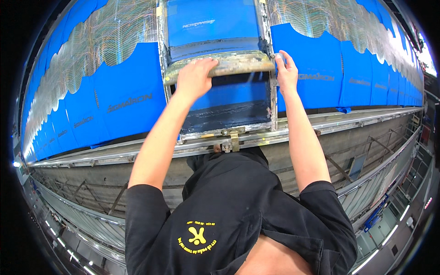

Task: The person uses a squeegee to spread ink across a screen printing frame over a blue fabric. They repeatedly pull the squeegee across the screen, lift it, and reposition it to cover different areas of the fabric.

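A screen-printing frame (274, 112) with a worn, ink-stained metal rim lies before me, and the blue below shows through its mesh. Across its middle rests a squeegee (240, 65) with a broad, paint-spotted handle. My left hand (195, 78) is closed over the left part of this handle, fingers on top; its fingertips beneath are hidden. At the squeegee's right end, my right hand (286, 75) has its thumb and forefinger curled at the frame's right side rail. Dark ink streaks (224, 112) lie on the mesh, above and below the squeegee.
Blue fabric pieces (133, 87) lie in a row along a long table, with a shiny, wavy-edged strip (123, 34) showing beyond them. A metal rail (114, 153) runs along the near edge. A clamp-like bracket (234, 139) joins the frame there. Another long table (366, 199) stands behind me.
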`<state>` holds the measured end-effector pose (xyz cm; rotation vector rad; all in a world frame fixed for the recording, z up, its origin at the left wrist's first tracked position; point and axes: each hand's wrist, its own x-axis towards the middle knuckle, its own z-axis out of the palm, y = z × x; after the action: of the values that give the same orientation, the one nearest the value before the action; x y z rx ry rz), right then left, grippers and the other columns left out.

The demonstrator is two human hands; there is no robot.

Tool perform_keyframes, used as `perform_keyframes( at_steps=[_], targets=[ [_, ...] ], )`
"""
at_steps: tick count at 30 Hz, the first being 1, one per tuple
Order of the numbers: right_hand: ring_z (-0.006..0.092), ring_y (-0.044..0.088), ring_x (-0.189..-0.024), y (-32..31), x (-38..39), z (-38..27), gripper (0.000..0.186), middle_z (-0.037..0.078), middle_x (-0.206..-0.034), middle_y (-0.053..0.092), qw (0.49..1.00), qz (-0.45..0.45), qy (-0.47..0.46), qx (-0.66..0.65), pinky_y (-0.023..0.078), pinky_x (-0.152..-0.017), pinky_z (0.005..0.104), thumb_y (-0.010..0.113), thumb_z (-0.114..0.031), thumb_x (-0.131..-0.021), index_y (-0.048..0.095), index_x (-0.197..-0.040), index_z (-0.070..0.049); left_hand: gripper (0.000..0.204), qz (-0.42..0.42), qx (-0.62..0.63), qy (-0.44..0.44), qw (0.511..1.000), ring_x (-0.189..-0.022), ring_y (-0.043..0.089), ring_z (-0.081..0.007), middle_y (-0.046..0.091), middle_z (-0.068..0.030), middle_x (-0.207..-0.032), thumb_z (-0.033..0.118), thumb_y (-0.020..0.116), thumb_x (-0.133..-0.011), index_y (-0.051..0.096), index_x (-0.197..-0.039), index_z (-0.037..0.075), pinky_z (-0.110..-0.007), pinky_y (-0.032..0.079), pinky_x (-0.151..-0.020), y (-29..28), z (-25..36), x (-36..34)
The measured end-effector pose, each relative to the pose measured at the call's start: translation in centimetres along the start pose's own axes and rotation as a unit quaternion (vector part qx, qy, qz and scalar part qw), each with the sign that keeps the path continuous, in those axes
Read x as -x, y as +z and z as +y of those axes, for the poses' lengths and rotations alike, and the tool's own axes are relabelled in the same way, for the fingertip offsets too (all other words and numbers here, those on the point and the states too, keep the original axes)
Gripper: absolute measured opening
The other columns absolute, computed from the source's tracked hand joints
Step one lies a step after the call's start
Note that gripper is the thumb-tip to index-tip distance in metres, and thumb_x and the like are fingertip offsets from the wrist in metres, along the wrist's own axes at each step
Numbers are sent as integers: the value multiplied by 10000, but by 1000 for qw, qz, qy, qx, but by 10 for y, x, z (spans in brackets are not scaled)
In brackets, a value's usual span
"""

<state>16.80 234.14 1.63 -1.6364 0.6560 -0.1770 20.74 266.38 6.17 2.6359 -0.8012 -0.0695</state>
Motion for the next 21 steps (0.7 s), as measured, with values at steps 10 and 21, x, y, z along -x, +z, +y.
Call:
perform_keyframes(
  at_steps=[10, 21],
  targets=[
    [111, 655, -987, 1, -3, 0, 426, 51, -1121, 739, 1000, -4, -25, 14, 524, -891, 287, 749, -250, -1010, 679, -1390, -72, 389, -116, -38, -133, 984, -1077, 730, -333, 791, -51, -1123, 461, 835, -848, 800, -1173, 251, -478, 586, -907, -51, 23, -49],
    [145, 660, -1008, 1, -11, 11, 499, 76, -1174, 733, 999, -38, -6, -3, 530, -913, 317, 746, -312, -998, 650, -1428, -80, 632, 35, -66, -35, 997, -1155, 710, -252, 753, 8, -1283, 43, 835, -664, 751, -1272, 190, -382, 591, -964, 26, 98, 156]
  ],
)
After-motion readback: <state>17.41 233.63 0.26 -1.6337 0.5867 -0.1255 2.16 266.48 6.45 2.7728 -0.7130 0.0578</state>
